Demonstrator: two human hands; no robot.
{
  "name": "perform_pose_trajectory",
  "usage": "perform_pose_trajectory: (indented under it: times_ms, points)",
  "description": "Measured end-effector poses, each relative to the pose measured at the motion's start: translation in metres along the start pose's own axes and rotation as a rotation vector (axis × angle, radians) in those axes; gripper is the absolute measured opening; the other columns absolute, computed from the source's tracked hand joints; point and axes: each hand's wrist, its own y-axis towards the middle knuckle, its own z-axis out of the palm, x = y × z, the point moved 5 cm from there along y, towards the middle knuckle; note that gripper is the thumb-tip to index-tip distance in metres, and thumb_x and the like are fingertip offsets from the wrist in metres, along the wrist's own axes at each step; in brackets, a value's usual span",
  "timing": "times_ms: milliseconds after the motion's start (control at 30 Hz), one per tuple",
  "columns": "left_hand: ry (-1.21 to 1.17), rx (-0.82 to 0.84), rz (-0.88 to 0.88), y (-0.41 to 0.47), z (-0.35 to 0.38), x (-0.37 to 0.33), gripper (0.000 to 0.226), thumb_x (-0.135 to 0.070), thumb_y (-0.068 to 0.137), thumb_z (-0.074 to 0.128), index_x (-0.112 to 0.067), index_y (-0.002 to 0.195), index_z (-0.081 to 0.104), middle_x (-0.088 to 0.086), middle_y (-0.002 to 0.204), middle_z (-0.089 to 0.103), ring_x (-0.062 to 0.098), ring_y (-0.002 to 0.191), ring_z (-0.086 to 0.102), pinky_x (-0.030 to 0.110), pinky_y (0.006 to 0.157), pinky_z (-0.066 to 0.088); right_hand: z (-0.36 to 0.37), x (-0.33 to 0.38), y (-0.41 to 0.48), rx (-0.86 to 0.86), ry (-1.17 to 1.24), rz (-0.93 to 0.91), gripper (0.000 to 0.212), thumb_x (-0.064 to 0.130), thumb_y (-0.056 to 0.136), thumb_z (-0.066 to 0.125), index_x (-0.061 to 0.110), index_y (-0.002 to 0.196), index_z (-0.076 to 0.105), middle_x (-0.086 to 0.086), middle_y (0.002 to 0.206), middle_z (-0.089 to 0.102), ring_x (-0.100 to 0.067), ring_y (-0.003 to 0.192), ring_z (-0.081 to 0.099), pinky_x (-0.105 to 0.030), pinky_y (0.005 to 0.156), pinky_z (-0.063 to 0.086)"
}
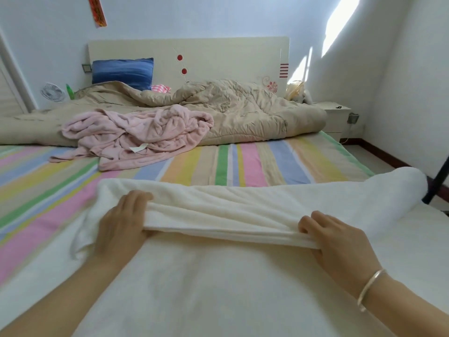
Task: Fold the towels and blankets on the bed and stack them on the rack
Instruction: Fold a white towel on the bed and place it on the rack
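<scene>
A large white blanket (pixel 218 276) lies spread over the near part of the bed, its far edge doubled into a thick fold. My left hand (pixel 121 222) grips that fold at its left end, fingers over the top and thumb under. My right hand (pixel 337 242) pinches the same fold at the right, a silver bangle on the wrist. The fold hangs taut between both hands. Further up the striped sheet (pixel 255 164) lies a crumpled pink blanket (pixel 136 135). Behind it a beige quilt (pixel 230 110) is bunched along the headboard.
A blue pillow (pixel 122 71) leans on the headboard. A white nightstand (pixel 336 117) stands right of the bed. A dark metal bar (pixel 437 181) crosses the right edge. A small fan (pixel 52 91) and a green bottle (pixel 70 91) sit at the far left.
</scene>
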Motion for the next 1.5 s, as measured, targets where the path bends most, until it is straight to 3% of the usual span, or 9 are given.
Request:
perform_pose_trajectory:
  times_ms: [100,267,400,567,700,867,1000,1233,1500]
  points:
    - [0.025,0.094,-0.239,-0.022,-0.017,0.054,0.062,-0.013,0.052,0.089,-0.013,0.105,0.058,0.008,0.094,0.063,0.035,0.088,0.059,0.043,0.064,0.045,-0.01,0.049,-0.021,-0.022,-0.045,-0.122,0.012,0.016,0.069,0.049,0.024,0.077,0.05,0.004,0.071,0.049,-0.021,0.057,0.054,-0.029,0.034,0.03]
    - [-0.171,0.47,-0.926,-0.041,-0.032,0.083,0.068,-0.047,0.062,0.079,-0.015,0.116,0.055,0.012,0.111,0.061,0.035,0.107,0.055,0.045,0.086,0.047,-0.02,0.07,-0.014,0.021,-0.169,-0.001,0.032,-0.002,0.052,0.074,0.016,0.071,0.055,-0.002,0.062,0.048,-0.025,0.047,0.051,-0.027,0.04,0.019]
    - [-0.402,0.478,-1.179,-0.039,-0.059,0.083,0.026,-0.025,0.082,0.056,-0.004,0.094,0.064,0.011,0.061,0.065,0.026,0.06,0.065,0.036,0.063,0.056,-0.038,0.068,-0.017,0.076,-0.225,0.125,0.045,-0.011,0.039,0.077,0.014,0.068,0.053,-0.004,0.057,0.046,-0.027,0.044,0.049,-0.027,0.041,0.022]
    - [-0.765,0.175,-1.1,-0.031,-0.084,0.089,0.034,-0.006,0.094,0.045,-0.023,0.117,0.064,0.009,0.112,0.062,0.038,0.083,0.064,0.047,0.056,0.06,-0.077,0.066,-0.031,0.045,-0.249,0.204,0.04,-0.013,0.05,0.073,0.014,0.07,0.051,-0.004,0.059,0.043,-0.029,0.049,0.046,-0.03,0.048,0.024]
    - [-1.024,0.057,-1.085,-0.054,-0.114,0.105,0.031,0.001,0.09,0.058,-0.013,0.113,0.072,0.005,0.117,0.063,0.03,0.088,0.063,0.047,0.068,0.061,-0.094,0.074,-0.059,0.041,-0.216,0.327,0.027,-0.003,0.064,0.076,0.014,0.07,0.055,-0.002,0.065,0.045,-0.027,0.065,0.045,-0.021,0.042,0.023]
    - [-0.477,0.252,-0.583,-0.101,-0.138,0.113,0.032,-0.007,0.081,0.062,-0.03,0.097,0.078,0.004,0.098,0.074,0.029,0.097,0.065,0.036,0.077,0.053,-0.065,0.067,-0.101,0.238,0.143,0.674,0.031,0.01,0.088,0.053,0.034,0.098,0.071,0.008,0.111,0.062,-0.024,0.106,0.052,-0.03,0.062,0.039]
    - [-0.319,0.408,-0.258,-0.144,-0.125,0.112,0.049,0.006,0.078,0.056,-0.024,0.112,0.074,-0.003,0.122,0.067,0.023,0.128,0.05,0.034,0.095,0.045,-0.056,0.07,-0.114,0.185,0.211,0.62,0.031,-0.001,0.078,0.061,0.023,0.094,0.072,-0.001,0.108,0.067,-0.032,0.108,0.055,-0.036,0.071,0.047]
    - [-0.327,0.233,-0.451,-0.172,-0.122,0.127,0.035,-0.002,0.079,0.068,-0.022,0.106,0.076,0.0,0.117,0.07,0.025,0.114,0.06,0.036,0.092,0.05,-0.056,0.076,-0.115,0.112,0.23,0.6,0.03,-0.014,0.077,0.06,0.006,0.096,0.072,-0.019,0.105,0.066,-0.042,0.119,0.051,-0.047,0.087,0.045]
    - [-0.262,0.13,-0.347,-0.183,-0.142,0.126,0.056,0.023,0.058,0.064,-0.014,0.098,0.078,0.006,0.104,0.074,0.028,0.102,0.068,0.036,0.082,0.055,-0.056,0.072,-0.118,0.024,0.147,0.605,0.029,-0.012,0.075,0.062,0.008,0.094,0.071,-0.016,0.104,0.067,-0.04,0.121,0.049,-0.048,0.087,0.048]
